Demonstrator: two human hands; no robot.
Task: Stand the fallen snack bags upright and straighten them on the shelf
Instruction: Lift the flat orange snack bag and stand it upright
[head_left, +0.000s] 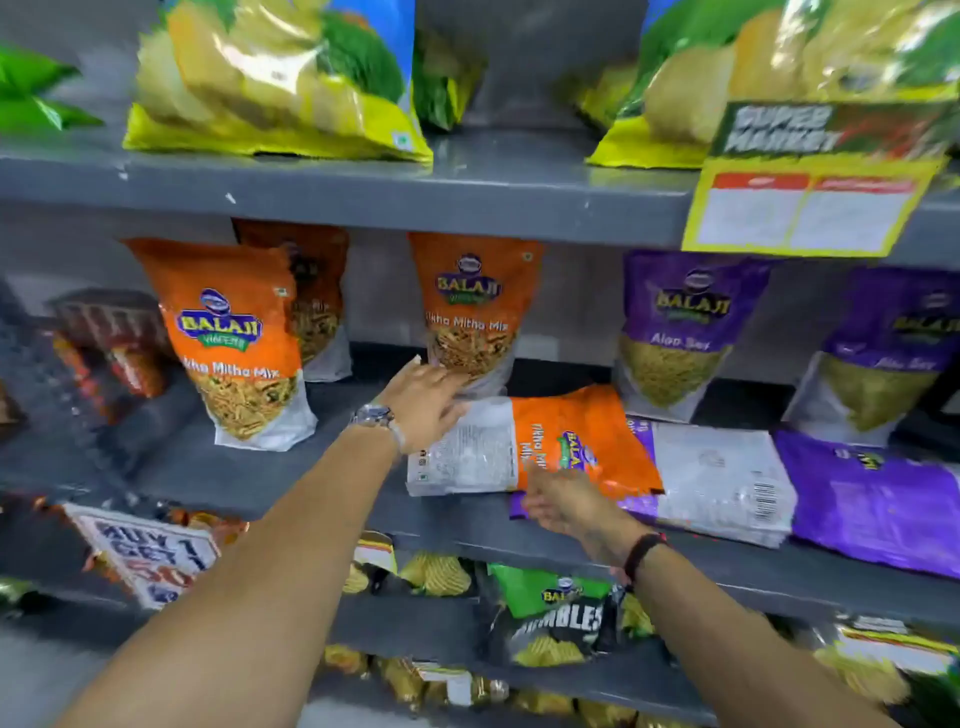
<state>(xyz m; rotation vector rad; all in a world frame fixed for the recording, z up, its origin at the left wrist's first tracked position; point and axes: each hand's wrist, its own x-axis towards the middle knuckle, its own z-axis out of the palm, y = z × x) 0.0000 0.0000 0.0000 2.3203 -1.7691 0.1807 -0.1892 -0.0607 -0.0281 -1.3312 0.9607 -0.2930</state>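
A fallen orange snack bag (550, 441) lay flat on the middle shelf (322, 467), its white bottom end pointing left, between the two hands. The left hand (423, 400) was spread open, fingers reaching over the bag's white end and toward the foot of an upright orange bag (472, 306) just behind; whether it touched either one was hard to tell. The right hand (566, 501) was also open, palm turned up, at the front edge of the fallen bag, gripping nothing. Under and beside the orange bag lay a fallen purple bag (727, 483), partly covered, and another purple bag (878, 499) farther right, cut off by the frame edge. Two purple bags (680, 332) stood upright behind them. At left another orange bag (234, 343) stood tilted, hiding most of one behind it. The picture was blurred, so small print on the bags could not be read.
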